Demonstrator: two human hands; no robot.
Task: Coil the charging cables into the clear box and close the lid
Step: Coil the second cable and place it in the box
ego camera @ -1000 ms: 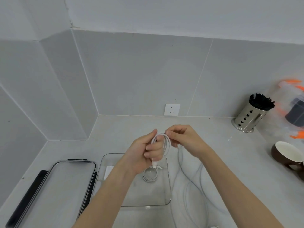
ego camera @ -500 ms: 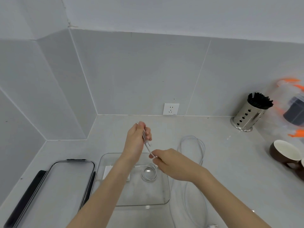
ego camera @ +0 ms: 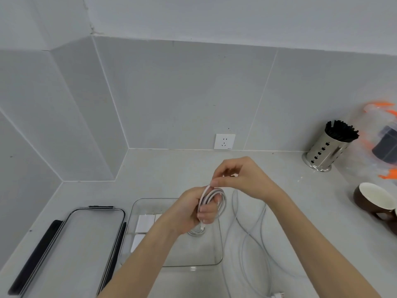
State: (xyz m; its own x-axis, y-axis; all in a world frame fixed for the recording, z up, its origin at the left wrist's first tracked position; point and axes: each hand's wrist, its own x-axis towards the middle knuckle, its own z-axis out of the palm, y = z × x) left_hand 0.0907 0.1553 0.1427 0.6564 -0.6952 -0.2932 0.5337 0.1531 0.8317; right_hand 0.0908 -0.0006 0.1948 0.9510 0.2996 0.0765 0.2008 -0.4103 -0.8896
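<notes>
The left hand point(ego camera: 199, 211) gripped a white cable point(ego camera: 214, 200) wound in loops above the clear box point(ego camera: 217, 252) on the desk point(ego camera: 171, 168), while the right hand point(ego camera: 240, 179) pinched the strand to guide another turn, its slack apparently trailing beside the box, whose lid point(ego camera: 71, 250) lay off, leaving it open for loading.

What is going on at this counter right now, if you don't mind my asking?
A person is winding a white charging cable into loops around the left hand, guided by the right hand. The clear box below already holds one coiled cable. Its lid lies off to the left.
</notes>
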